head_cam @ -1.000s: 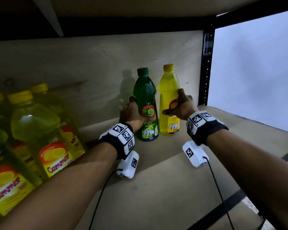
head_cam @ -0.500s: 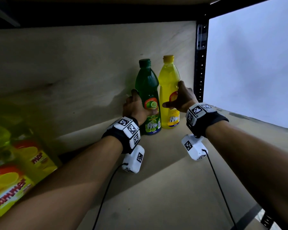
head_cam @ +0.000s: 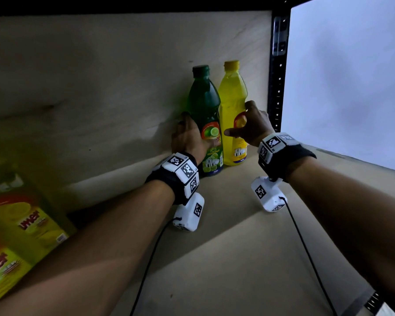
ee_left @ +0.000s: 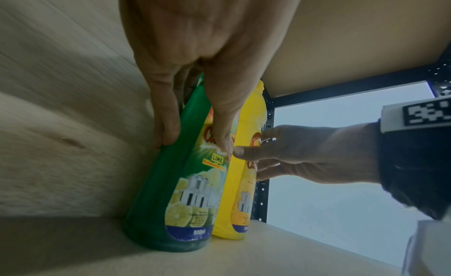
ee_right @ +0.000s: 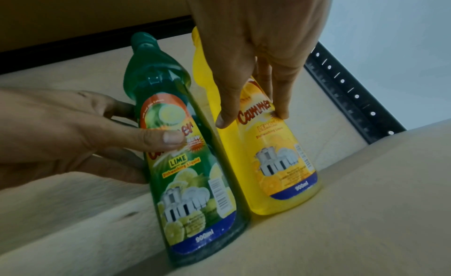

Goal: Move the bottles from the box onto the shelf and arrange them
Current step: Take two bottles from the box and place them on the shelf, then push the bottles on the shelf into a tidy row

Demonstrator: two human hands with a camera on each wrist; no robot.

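A green lime bottle [head_cam: 205,103] and a yellow lemon bottle [head_cam: 232,96] stand upright, side by side and touching, at the back right corner of the wooden shelf [head_cam: 226,258]. My left hand [head_cam: 187,135] grips the green bottle [ee_left: 171,183] at label height, thumb across the front, fingers behind. My right hand [head_cam: 251,126] holds the yellow bottle [ee_right: 275,164] at its label, thumb on the front left, fingers round the right side. Both bottle bases rest on the shelf board [ee_right: 366,203].
Several large yellow bottles with orange labels [head_cam: 21,229] crowd the left of the shelf. A black perforated upright [head_cam: 277,71] stands right of the yellow bottle. The wooden back panel [head_cam: 100,76] is just behind both bottles. The white wall [head_cam: 351,76] shows on the right.
Both hands have pushed the two bottles further back toward the panel and the right upright. The view has shifted right, so fewer of the big yellow bottles show.
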